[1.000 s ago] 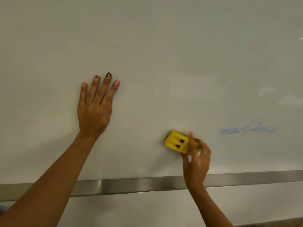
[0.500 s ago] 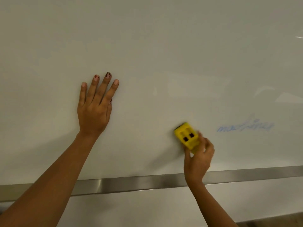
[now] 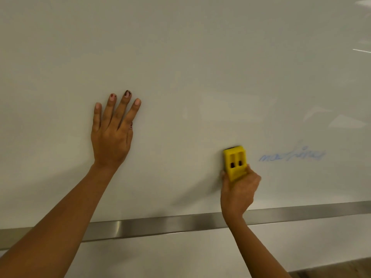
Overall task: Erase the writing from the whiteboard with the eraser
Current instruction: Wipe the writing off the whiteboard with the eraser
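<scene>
A large whiteboard (image 3: pixel 200 57) fills the view. Faint blue handwriting (image 3: pixel 292 155) sits low on its right side. My right hand (image 3: pixel 240 186) grips a yellow eraser (image 3: pixel 235 162) by its lower end and holds it upright against the board, a short way left of the writing. My left hand (image 3: pixel 112 131) lies flat on the board to the left, fingers straight and spread, holding nothing.
A metal ledge (image 3: pixel 180 223) runs along the whiteboard's bottom edge, under both forearms. Below it is a pale wall (image 3: pixel 160 257), with a strip of floor at the bottom right corner.
My right hand has turned the eraser from lying sideways to standing upright and carried it up and right, closer to the blue writing. My left hand has stayed put.
</scene>
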